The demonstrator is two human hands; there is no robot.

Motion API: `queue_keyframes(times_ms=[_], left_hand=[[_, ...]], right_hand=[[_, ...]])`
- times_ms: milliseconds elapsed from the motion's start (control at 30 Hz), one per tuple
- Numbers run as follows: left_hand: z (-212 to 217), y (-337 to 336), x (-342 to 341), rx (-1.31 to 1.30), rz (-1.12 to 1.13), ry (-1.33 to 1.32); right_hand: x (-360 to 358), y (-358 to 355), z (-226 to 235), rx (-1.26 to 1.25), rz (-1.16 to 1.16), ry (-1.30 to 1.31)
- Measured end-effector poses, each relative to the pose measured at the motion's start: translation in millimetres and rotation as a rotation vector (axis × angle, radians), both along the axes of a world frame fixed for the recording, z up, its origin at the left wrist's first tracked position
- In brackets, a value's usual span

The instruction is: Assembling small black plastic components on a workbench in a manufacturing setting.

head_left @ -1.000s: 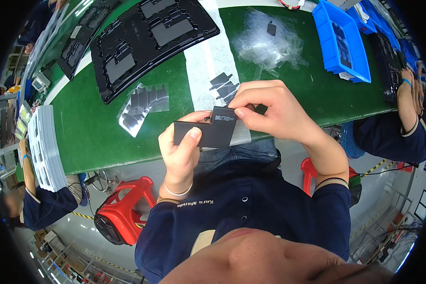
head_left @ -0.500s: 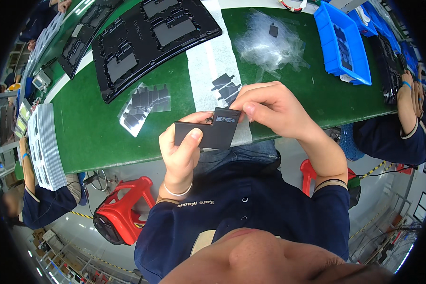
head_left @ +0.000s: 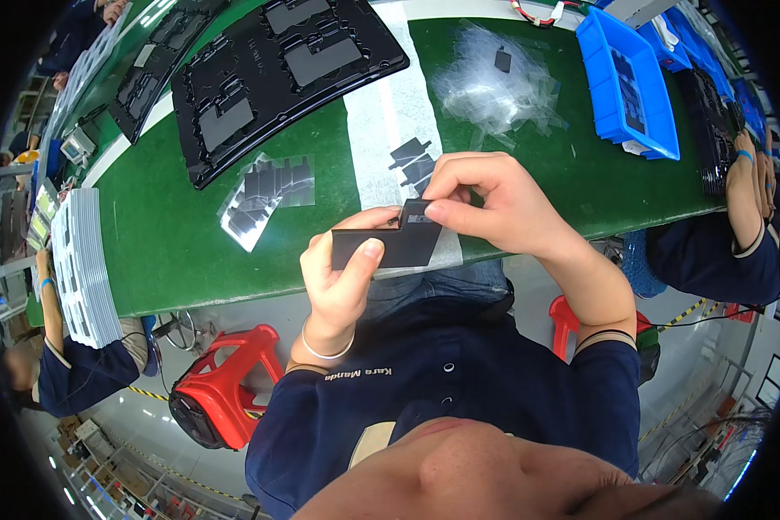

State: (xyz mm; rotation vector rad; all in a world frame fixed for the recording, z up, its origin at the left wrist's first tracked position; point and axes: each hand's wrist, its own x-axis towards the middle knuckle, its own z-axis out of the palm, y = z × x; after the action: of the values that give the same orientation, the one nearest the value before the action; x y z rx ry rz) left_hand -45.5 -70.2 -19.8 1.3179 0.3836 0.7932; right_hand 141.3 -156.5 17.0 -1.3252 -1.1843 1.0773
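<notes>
An L-shaped black phone battery (head_left: 394,250) is held above the near edge of the green table, tilted, with a small connector at its inner corner. My left hand (head_left: 336,284) grips its left part, thumb on the front face and fingers behind. At the upper right corner, my right hand (head_left: 504,204) is closed in a pinch, thumb against the battery's raised end. Whether a thin film lies between those fingers cannot be made out. Just beyond the right fingertips lie black adhesive pieces (head_left: 413,160) on clear film. More black pieces on film (head_left: 269,192) rest to the left.
A black moulded tray (head_left: 273,91) with several batteries stands at the far left. Crumpled clear films (head_left: 494,91) are heaped at the back. A blue bin (head_left: 659,143) sits at the right, near a co-worker's arm (head_left: 744,186). Stacked pale trays (head_left: 85,269) stand left.
The battery and my left hand have shifted slightly right, and the battery's face has tipped. My right thumb has come down onto the battery's upper right corner.
</notes>
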Motion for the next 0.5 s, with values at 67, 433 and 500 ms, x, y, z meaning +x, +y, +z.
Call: queue_keyframes(times_ms=[67, 433, 500], left_hand=[[-2.2, 1.2, -0.6, 0.009, -0.019, 0.034], [23.9, 31.0, -8.1, 0.279, -0.15, 0.275], [35.3, 45.2, -10.8, 0.251, -0.223, 0.34]], right_hand=[[1.4, 2.9, -4.8, -0.093, 0.02, 0.209], [6.2, 45.0, 5.4, 0.066, 0.217, -0.218], [7.9, 45.8, -3.2, 0.154, 0.237, -0.238]])
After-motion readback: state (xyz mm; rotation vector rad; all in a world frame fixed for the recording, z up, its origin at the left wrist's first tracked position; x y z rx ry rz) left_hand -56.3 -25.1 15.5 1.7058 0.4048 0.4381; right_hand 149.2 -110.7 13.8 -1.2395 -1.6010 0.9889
